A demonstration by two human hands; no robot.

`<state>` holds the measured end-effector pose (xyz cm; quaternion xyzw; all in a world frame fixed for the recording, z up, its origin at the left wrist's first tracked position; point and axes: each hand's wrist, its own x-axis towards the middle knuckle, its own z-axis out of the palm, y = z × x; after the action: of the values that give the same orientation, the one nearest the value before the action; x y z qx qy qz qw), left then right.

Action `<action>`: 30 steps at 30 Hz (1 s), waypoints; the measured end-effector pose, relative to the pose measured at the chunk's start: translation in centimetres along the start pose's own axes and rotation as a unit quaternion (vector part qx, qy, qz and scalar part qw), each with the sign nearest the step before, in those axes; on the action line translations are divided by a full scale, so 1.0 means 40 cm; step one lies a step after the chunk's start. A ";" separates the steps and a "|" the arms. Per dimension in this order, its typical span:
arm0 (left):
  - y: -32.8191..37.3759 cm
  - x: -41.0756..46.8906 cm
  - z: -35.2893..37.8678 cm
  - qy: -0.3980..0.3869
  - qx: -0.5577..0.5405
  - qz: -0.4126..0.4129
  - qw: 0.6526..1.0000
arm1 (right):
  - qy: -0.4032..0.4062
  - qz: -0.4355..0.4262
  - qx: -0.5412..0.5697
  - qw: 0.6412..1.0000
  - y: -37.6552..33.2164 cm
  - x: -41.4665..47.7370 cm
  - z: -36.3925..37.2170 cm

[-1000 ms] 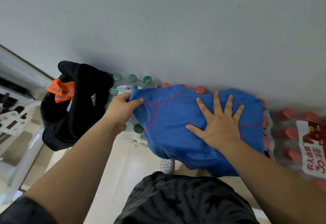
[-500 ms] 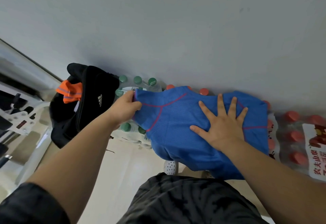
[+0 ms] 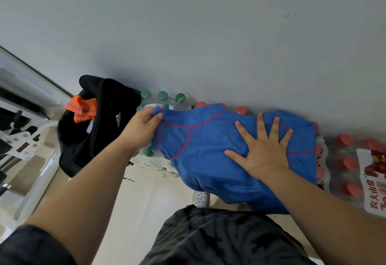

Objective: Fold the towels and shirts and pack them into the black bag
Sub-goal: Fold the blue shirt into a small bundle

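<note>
Mesh blue shirt (image 3: 208,149), left hand (image 3: 140,131) pinching its corner, right hand (image 3: 263,152) pressing flat, fingers spread

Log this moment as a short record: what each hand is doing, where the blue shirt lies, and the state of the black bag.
left hand: pinches the far left corner of the blue shirt
right hand: flat, fingers spread, pressing on the blue shirt
blue shirt: spread over bottle packs, near edge hanging down
support: green-capped bottles at left, red-capped bottles at right
black bag: open, left of the blue shirt, orange cloth sticking out
packed: blue shirt not yet in the bag
</note>
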<state>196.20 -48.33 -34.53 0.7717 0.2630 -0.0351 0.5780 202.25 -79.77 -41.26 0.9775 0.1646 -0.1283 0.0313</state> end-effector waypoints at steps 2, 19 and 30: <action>0.007 -0.007 0.002 0.001 -0.018 -0.007 1.000 | -0.002 -0.001 -0.001 1.000 0.000 0.000 0.001; 0.098 -0.023 0.299 -0.027 -0.008 -0.135 0.990 | 0.022 -0.028 0.114 0.993 0.016 -0.007 -0.010; 0.065 0.078 0.237 -0.012 0.440 0.074 0.895 | 0.179 0.127 0.238 0.946 0.267 0.037 -0.033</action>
<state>202.40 -56.31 -36.50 0.9640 0.1556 -0.1134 0.1833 207.44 -89.23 -40.16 0.9761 0.0062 0.0180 -0.2163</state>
